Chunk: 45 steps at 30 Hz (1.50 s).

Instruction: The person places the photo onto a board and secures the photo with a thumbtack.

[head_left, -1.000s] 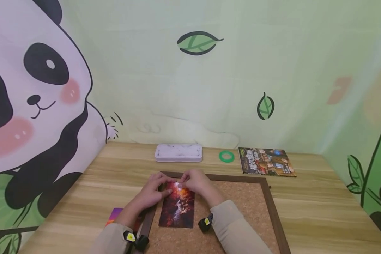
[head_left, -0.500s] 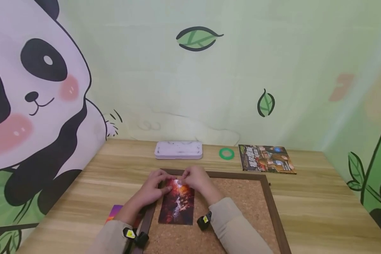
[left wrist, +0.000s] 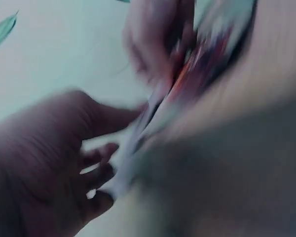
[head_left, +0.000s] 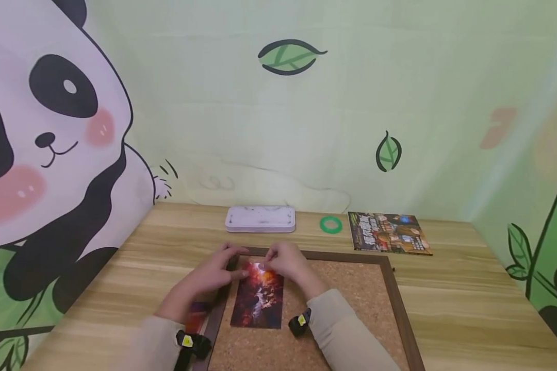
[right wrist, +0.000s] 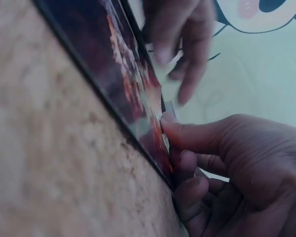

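A dark picture card (head_left: 258,304) with fiery red and orange tones lies on the upper left of a brown-framed corkboard (head_left: 348,309). At its top edge my right hand (head_left: 288,265) has thumb and fingers curled together, pinching a small pale piece (right wrist: 166,140) too unclear to name. My left hand (head_left: 215,270) hovers by the card's upper left corner and the frame, its fingers loosely bent around nothing visible. The left wrist view is blurred; in it the left hand (left wrist: 54,153) appears apart from the right hand (left wrist: 155,39).
Partly under my left forearm, another colourful card (head_left: 197,315) lies left of the board. Behind the board stand a pale flat case (head_left: 260,219), a green ring (head_left: 330,224) and a comic-style booklet (head_left: 390,233). A printed panda backdrop closes off the table's rear.
My left hand has drawn away to the left from the card, its fingers lifting off the top corner. The right hand stays at the top edge. The head view tilted slightly.
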Available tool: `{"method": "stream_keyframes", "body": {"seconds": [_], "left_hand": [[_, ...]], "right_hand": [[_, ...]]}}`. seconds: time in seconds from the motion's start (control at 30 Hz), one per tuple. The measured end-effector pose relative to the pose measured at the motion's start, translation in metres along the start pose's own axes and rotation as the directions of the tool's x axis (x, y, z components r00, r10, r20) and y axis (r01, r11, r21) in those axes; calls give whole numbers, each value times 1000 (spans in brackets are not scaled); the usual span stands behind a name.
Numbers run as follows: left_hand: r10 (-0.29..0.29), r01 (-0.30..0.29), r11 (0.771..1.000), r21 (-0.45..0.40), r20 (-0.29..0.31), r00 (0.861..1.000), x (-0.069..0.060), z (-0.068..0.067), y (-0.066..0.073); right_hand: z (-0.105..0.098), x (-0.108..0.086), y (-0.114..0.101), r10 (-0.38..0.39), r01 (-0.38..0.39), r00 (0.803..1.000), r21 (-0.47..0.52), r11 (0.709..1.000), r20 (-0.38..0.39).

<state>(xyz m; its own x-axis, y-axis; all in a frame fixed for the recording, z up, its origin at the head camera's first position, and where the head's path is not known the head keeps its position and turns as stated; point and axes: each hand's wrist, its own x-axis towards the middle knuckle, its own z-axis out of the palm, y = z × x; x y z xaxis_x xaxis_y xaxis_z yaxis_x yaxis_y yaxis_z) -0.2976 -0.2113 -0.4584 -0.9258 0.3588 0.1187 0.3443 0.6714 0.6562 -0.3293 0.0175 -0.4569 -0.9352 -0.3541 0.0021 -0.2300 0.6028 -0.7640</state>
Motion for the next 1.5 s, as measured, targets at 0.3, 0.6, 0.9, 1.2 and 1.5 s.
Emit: {"method": "stream_keyframes", "body": {"seconds": [0.3,0.6,0.9,1.2,1.5], "left_hand": [[-361,312,923,223,231,903,-40,-88,-8],[-426,361,881,305,182,886,-44,-79,-32],[-306,285,901,327,15,952,-26,-72,-51],[-248,233,960,157,86,965,-37,-81,-56],[-274,262,960,101,130,953,-38,-69,-67]], "right_hand": [[-15,-7,-17,-65,66,998,-32,997,16],[-57,-58,-72,-289,289,957,7,957,27],[-142,-96,-31,-278,279,958,3,960,-65],[-218,-125,116,-91,105,985,95,990,-147],[-223,-149,208,79,-67,977,65,996,-200]]}}
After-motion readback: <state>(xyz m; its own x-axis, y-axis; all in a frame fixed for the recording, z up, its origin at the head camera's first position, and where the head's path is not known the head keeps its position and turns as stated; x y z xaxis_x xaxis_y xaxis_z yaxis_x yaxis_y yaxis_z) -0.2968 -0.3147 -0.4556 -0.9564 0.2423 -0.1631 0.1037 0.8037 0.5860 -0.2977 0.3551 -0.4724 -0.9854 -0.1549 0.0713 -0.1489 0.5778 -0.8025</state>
